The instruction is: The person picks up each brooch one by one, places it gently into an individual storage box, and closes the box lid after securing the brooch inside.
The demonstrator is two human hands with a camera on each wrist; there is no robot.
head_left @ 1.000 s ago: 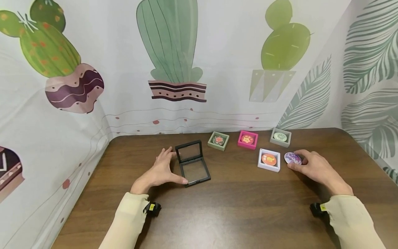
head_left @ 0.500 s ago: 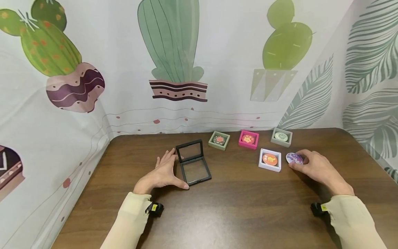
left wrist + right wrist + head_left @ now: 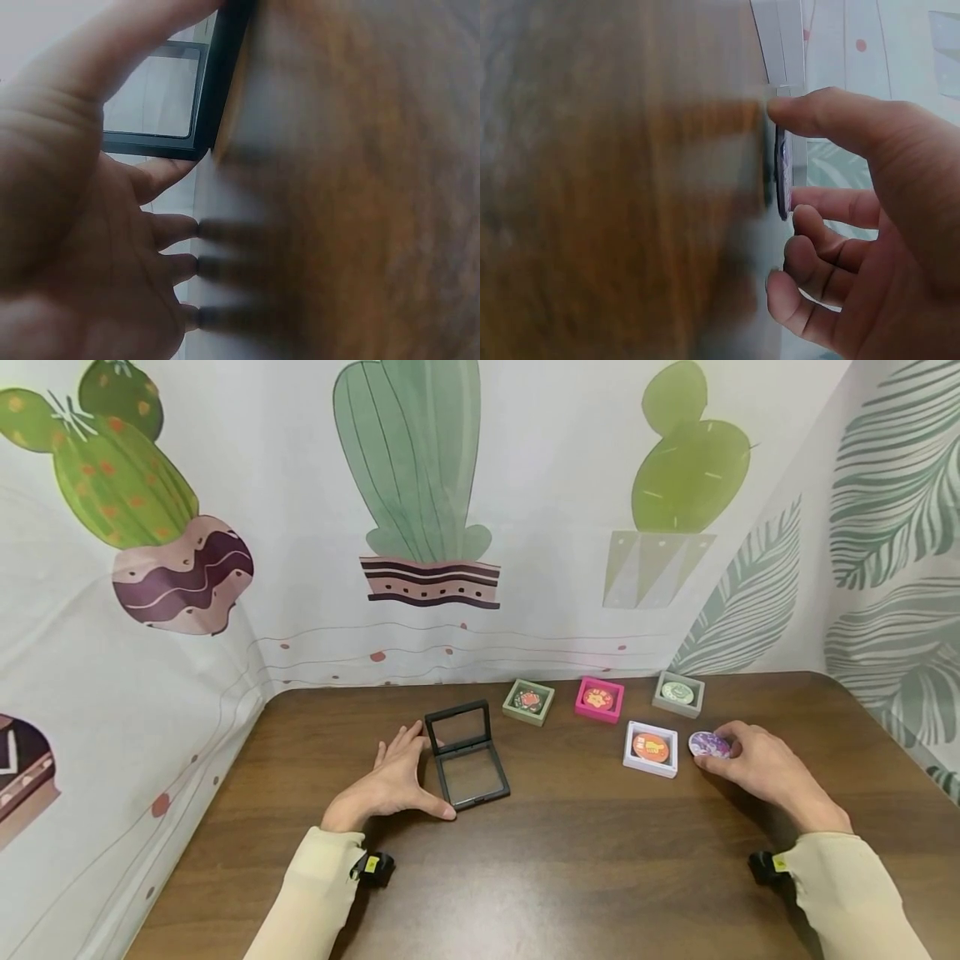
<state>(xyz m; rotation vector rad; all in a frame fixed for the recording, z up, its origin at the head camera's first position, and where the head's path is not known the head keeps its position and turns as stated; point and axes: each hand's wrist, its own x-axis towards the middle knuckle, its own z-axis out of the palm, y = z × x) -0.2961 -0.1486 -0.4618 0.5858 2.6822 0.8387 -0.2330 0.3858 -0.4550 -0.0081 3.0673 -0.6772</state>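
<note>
Left of the table's middle, a black square display case [image 3: 472,774] stands with its clear-windowed lid [image 3: 459,726] raised. My left hand [image 3: 392,775] holds it along its left side, thumb at the front corner and index finger at the hinge end. The left wrist view shows the index finger touching a corner of the black frame [image 3: 150,142]; the other fingers are spread. At the right, my right hand [image 3: 759,758] pinches a round purple-and-white badge [image 3: 707,744] between thumb and index finger. In the right wrist view the badge [image 3: 784,176] appears edge-on, its other fingers curled behind.
Just left of the badge lies a white square box [image 3: 650,749] with an orange disc. Along the back are a green box [image 3: 528,702], a pink box [image 3: 599,699] and a grey box [image 3: 678,694], each holding a round disc. A cactus-print cloth [image 3: 555,527] hangs behind the table.
My left thumb has shifted from the case's front rim to just in front of its corner. The right hand and badge stay nearly in place.
</note>
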